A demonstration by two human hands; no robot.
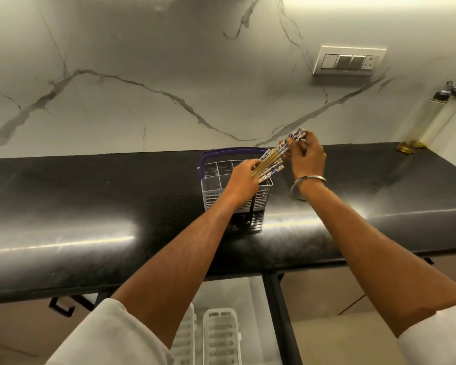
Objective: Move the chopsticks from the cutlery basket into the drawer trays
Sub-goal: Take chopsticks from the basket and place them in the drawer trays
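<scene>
Both hands up over the counter, and both on the same bundle. The left hand (244, 177) is closed round the lower part of the chopsticks (273, 159), fingers wrapped over the bare wooden ends, just above the basket's open top. The right hand (307, 156) pinches the upper, patterned ends between its fingertips (299, 147), the rest of the fingers loosely curled; a metal bangle (307, 181) sits at that wrist. The chopsticks slant up and to the right between the two hands, a fanned handful (too closely bunched to count), white with blue markings at the top, clear of the compartments.

Directly below sits the cutlery basket (213, 191), grey mesh walls, a purple handle (232, 150) laid back along its far rim, its dividers visible inside. It stands on the black countertop (90, 206), near the front edge, glossy with light streaks.

Down at the bottom, under the counter edge, white slotted drawer trays (220, 335) show between the forearms. Behind it all, a veined marble wall, a switch plate (349, 60) upper right, and two oil bottles (432, 119) in the far right corner.
</scene>
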